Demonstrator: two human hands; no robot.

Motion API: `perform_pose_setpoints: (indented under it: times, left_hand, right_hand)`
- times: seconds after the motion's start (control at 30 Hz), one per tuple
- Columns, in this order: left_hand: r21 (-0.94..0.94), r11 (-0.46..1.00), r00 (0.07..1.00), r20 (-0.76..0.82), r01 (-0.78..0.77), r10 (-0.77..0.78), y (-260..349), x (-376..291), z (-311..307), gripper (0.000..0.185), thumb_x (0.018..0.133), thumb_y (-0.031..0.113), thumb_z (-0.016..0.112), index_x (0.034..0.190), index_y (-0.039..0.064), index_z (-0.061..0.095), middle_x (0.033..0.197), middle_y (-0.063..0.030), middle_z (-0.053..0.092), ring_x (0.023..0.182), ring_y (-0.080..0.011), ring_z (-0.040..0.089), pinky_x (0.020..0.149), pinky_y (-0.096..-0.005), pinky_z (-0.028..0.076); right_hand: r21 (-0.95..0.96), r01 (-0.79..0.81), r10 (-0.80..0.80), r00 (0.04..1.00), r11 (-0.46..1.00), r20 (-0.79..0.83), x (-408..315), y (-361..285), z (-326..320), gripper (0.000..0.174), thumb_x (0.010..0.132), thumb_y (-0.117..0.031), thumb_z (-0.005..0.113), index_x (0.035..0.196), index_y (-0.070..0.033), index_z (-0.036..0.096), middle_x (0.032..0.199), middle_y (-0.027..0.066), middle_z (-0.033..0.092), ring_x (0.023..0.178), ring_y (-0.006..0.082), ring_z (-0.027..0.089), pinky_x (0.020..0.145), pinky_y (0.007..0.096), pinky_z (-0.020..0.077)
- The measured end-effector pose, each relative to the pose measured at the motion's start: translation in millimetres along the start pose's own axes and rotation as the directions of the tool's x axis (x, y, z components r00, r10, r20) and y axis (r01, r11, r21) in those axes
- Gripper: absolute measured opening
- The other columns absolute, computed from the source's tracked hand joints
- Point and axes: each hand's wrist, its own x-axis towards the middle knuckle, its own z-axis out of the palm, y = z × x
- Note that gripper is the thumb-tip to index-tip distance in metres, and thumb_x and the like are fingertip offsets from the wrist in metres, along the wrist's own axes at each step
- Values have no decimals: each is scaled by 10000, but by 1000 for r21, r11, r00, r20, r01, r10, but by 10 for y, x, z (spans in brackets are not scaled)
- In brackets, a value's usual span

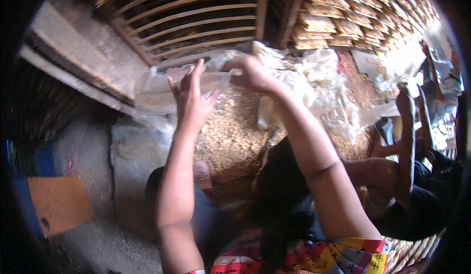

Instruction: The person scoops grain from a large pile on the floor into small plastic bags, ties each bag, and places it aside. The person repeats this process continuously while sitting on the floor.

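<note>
A sheet or bag of clear plastic [215,78] is stretched between my two hands. My right hand [248,73] is closed on its right corner, slightly blurred. My left hand [192,97] is raised with its fingers spread, over the left part of the plastic; whether it grips any of it cannot be told. Beneath and nearer to me lies a heap of light-brown crumbly material [230,130]. More plastic sheets [154,95] lie left of my left hand, and crumpled clear plastic bags [309,78] are piled right of my right hand.
A slatted wooden rack [198,21] stands ahead. Stacked filled packets [342,20] rise at upper right. Beside me on the right, a co-worker's arms [406,141] reach towards plastic. Wooden boards [81,56] lean at left; an orange-brown panel [60,204] lies lower left.
</note>
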Motion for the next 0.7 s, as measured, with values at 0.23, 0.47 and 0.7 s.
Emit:
perform_pose_setpoints:
  times: [0.23, 0.47, 0.7]
  left_hand:
    - [-272, 960, 993, -112, -70, 41, -225, -34, -142, 249, 854, -6, 626, 1080, 92, 662, 944, -169, 713, 859, -340, 698, 712, -401, 546]
    - [-339, 940, 998, 51, -29, 49, -274, -77, 131, 202, 919, 138, 639, 1110, 82, 673, 694, -173, 666, 616, -264, 707, 499, -408, 503]
    - [-168, 985, 995, -93, -34, 18, -189, -13, -159, 123, 870, 82, 651, 991, 101, 663, 630, -170, 634, 602, -340, 673, 496, -430, 499]
  right_hand:
    - [-231, 34, -16, 997, 972, 79, 120, -185, -70, 284, 822, -107, 665, 1105, -120, 691, 1025, 135, 697, 1024, 307, 645, 916, 425, 499]
    - [123, 132, -156, 965, 984, 209, 52, -166, 22, 527, 820, -257, 741, 1293, -94, 575, 1151, 161, 669, 1066, 324, 637, 945, 428, 508]
    - [-105, -40, 90, 851, 994, 517, 100, -5, 43, 275, 882, -296, 688, 1040, -74, 724, 920, 136, 724, 788, 236, 695, 722, 356, 514]
